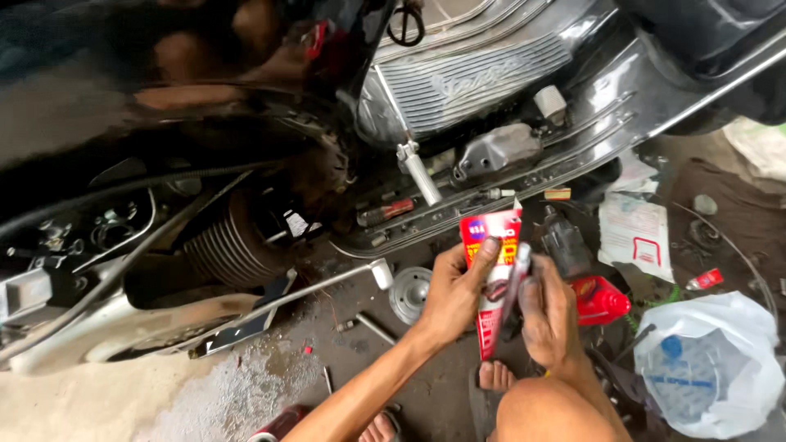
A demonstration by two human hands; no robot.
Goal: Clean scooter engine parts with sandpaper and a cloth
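While we crouch beside the scooter (491,74), both our hands meet over the oily floor (246,385) in front of our knee. Our left hand (455,295) pinches a red and white blister card (490,245), thumb on its printed face and fingers curled behind it, so the card stands nearly upright with its top edge just clear of the grip and its lower end showing below the palm. Our right hand (547,315) is pressed together around a slim grey tube (517,282), which rises out of the fist at a slight tilt and lies against the card's right edge, touching it. Tube and card sit between the two hands, the tube's tip just above the right thumb.

Just behind the right hand stands a red plastic bottle (602,301), partly hidden by our fingers. To the left of the left hand a round metal disc (409,293) lies flat on the floor, with a socket extension bar (375,327) near it. Farther right a white plastic bag (711,364) rests on the ground, and a printed white paper (637,233) lies beyond the bottle. The scooter's finned engine cylinder (229,245) shows at the left, well apart from both hands. Our bare toes (496,376) peek out below the card.
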